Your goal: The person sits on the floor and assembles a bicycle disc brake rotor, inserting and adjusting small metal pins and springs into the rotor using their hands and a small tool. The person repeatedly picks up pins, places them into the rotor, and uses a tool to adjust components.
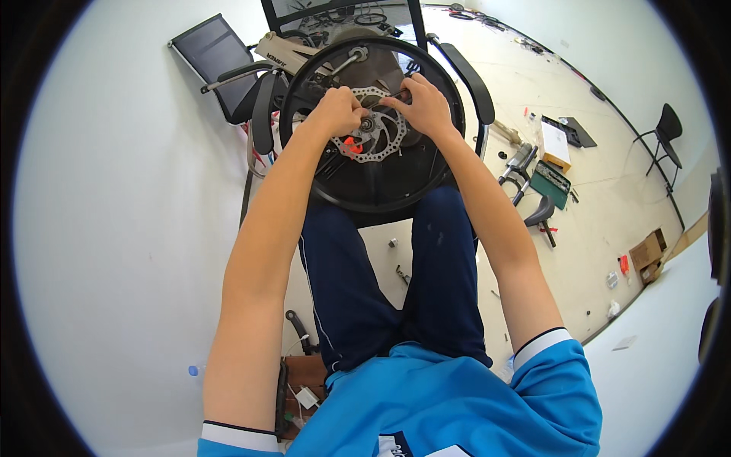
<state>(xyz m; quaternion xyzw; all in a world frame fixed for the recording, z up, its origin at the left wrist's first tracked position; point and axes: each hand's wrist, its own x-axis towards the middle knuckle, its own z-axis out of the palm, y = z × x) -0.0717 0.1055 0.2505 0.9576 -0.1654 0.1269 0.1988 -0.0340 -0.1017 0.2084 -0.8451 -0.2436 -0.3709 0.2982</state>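
A black bicycle wheel (373, 204) lies against the seat of a chair in front of my knees. At its hub is a silver brake disc (394, 141) with a wavy, perforated edge. My left hand (337, 114) is over the disc's left side, its fingers closed in a pinch near the hub; what they hold, if anything, is hidden. My right hand (425, 107) is at the disc's upper right, with thumb and fingers closed round a thin dark tool (399, 94), mostly covered. Below the left hand, an orange-red piece (352, 145) shows through the disc.
Black chair armrests (469, 82) flank the wheel, with a beige bicycle frame (283, 52) behind it. On the floor to the right are a bicycle fork (519, 169), a green tool case (550, 184), a saddle (541, 211) and a white box (555, 143). Another chair (212, 49) stands far left.
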